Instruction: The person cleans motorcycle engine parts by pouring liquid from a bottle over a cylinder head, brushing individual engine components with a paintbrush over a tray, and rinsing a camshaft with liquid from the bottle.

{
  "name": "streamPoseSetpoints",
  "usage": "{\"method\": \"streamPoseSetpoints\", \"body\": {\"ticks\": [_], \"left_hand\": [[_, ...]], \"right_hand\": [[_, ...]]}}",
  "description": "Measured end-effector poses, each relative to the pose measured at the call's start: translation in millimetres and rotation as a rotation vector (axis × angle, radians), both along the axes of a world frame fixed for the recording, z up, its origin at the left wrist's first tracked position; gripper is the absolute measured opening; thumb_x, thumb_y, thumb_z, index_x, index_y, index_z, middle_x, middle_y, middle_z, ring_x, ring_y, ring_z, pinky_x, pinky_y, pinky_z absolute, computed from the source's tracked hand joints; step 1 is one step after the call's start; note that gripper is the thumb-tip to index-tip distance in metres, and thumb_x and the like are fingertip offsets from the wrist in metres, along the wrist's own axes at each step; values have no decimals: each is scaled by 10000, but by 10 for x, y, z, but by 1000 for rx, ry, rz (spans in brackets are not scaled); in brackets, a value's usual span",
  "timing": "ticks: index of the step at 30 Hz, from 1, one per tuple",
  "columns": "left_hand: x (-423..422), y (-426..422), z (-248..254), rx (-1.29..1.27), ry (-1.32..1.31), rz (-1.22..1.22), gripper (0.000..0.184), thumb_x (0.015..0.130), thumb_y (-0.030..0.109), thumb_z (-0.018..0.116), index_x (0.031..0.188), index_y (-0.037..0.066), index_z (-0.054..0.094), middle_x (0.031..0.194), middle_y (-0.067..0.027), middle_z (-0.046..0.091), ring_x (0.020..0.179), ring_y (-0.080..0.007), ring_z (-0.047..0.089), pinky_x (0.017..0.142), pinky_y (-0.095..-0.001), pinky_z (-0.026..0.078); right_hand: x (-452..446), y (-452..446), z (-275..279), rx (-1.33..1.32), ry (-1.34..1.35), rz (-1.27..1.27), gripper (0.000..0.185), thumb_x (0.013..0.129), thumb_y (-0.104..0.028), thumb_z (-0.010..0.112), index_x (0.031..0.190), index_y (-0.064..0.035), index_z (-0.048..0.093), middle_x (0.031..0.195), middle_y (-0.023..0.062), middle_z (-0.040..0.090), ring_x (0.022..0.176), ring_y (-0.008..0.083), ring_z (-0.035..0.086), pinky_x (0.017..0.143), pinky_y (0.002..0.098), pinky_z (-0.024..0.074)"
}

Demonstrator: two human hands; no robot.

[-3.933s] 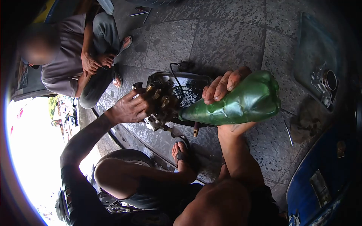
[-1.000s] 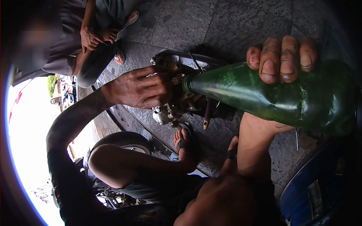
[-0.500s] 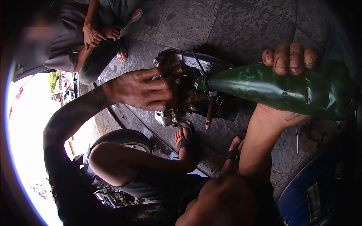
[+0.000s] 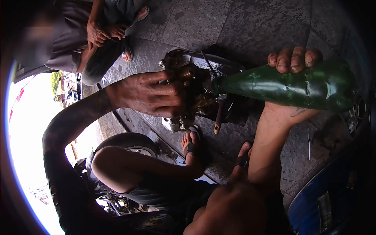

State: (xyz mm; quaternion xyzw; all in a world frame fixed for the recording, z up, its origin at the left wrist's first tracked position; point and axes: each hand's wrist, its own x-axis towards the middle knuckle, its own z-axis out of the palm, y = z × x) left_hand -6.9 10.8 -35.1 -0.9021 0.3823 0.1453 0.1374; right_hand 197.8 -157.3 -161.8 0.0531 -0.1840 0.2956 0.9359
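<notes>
My right hand (image 4: 293, 62) wraps around a green plastic bottle (image 4: 286, 88). The bottle lies nearly sideways across the view, its narrow neck pointing left at a greasy metal engine (image 4: 203, 103). Its mouth is at the engine, but I cannot tell whether they touch. My left hand (image 4: 150, 94) is closed over the left side of the engine, with fingers curled and fingertips partly hidden among the metal parts. A brownish lever with a hole at its end (image 4: 217, 124) sticks out from the engine towards me.
Another person's hands (image 4: 98, 34) rest together at the upper left. A wheel (image 4: 137, 145) lies beyond my knee. My sandalled feet (image 4: 191, 143) flank the engine on the stained tile floor (image 4: 262, 27). A blue object (image 4: 313, 199) stands lower right, with a round metal part (image 4: 360, 108) above it.
The bottle and my right hand have shifted slightly left, and the bottle's base has risen in the view. A round metal part now shows at the right edge. My left hand stays in place.
</notes>
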Motion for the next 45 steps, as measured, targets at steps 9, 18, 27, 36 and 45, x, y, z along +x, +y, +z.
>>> {"method": "streamPoseSetpoints", "body": {"ticks": [9,18,27,36,45], "left_hand": [[6,-9,-37,-45,-43,-4,247,713,274,572,945,190,558,929,55,510,1001,-120,543,936,-345,445],[34,-4,-24,-32,-36,-24,234,697,282,572,907,179,553,919,46,504,971,-130,543,925,-355,457],[-8,-3,-65,-79,-67,-23,240,711,273,580,939,200,566,943,46,520,1006,-136,549,921,-354,458],[19,-35,-2,-59,-60,-50,266,692,277,579,950,211,573,956,48,533,1017,-138,553,922,-352,456],[-8,-4,-78,-68,-47,-34,279,702,272,570,970,199,568,955,49,535,1003,-128,554,927,-342,456]], "right_hand": [[-30,12,-30,22,10,20,737,892,-697,307,1020,-3,519,830,157,612,752,330,625,727,448,503],[38,-262,213,-131,-22,56,514,887,-549,472,1087,-76,501,1008,88,567,928,262,549,887,424,380],[-38,-96,180,-51,-227,37,418,852,-454,637,1023,-103,489,868,41,553,842,201,569,814,388,426],[-51,-86,164,-27,-210,70,414,856,-441,648,1023,-97,490,880,49,563,852,206,582,818,393,442],[10,-157,173,-30,-146,144,394,870,-429,629,1028,-94,494,886,54,563,851,203,574,817,388,440]]}}
